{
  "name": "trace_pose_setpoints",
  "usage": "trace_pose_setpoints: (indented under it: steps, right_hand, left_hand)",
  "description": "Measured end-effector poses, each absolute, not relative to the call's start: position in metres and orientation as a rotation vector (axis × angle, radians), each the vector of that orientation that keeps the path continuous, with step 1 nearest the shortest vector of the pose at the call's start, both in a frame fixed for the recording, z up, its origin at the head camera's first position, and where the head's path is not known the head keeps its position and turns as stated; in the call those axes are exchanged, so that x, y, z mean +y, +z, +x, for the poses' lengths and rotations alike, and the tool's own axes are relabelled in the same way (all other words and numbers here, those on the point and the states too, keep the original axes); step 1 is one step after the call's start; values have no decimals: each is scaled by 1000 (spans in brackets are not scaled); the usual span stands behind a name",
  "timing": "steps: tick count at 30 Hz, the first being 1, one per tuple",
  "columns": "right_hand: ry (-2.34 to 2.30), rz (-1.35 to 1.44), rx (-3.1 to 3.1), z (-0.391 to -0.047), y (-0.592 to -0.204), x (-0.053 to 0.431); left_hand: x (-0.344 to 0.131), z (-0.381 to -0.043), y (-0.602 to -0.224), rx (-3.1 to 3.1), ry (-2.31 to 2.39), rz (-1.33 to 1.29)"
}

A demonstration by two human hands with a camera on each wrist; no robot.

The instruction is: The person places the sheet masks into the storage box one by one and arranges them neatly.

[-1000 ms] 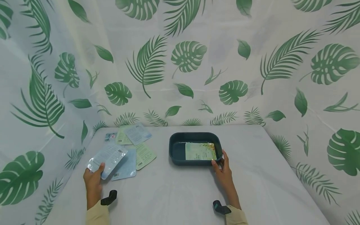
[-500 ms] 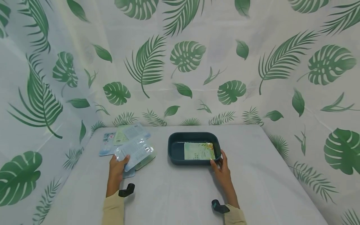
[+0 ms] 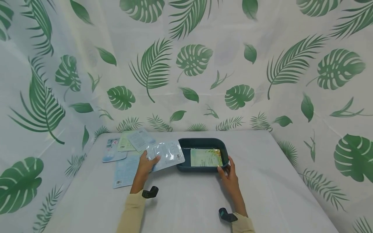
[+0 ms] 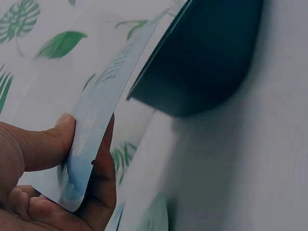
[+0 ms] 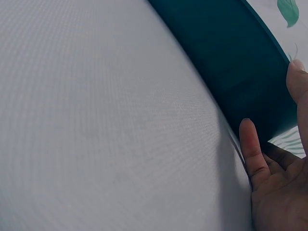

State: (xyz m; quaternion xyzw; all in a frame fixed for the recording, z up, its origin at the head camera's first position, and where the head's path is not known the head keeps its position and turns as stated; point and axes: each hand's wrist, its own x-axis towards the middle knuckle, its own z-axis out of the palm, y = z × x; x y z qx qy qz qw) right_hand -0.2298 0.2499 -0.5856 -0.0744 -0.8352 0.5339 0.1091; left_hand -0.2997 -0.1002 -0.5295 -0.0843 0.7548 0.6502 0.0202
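My left hand [image 3: 147, 165] pinches a pale blue sheet mask packet [image 3: 166, 155] between thumb and fingers. The packet is tilted, and its far end overlaps the left rim of a dark teal plastic box [image 3: 184, 167] in the head view. In the left wrist view, the thumb [image 4: 65, 137] presses the printed side and the fingers lie behind. A green sheet mask packet [image 3: 205, 158] lies inside the box on its right side. My right hand [image 3: 231, 178] grips the box's front right corner, thumb at the rim and fingers round the side.
Left of the box lie several more packets: a blue one [image 3: 123, 173], a pinkish-blue one [image 3: 113, 152], a light green one [image 3: 125, 142] and a pale blue one [image 3: 141, 137]. A leaf-print curtain [image 3: 204, 106] borders the white table [image 3: 186, 204] at the back and sides.
My left hand has carried the pale blue packet rightward from over the pile to the box's left rim. The right hand has stayed at the box corner.
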Motion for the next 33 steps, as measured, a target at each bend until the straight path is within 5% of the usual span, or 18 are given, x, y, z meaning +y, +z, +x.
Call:
trace_pose_setpoints:
  steps: [33]
  right_hand:
    - [1548, -208, -2448, -230, -588, 250]
  left_hand:
    - [-15, -310, -510, 2893, 1550, 214]
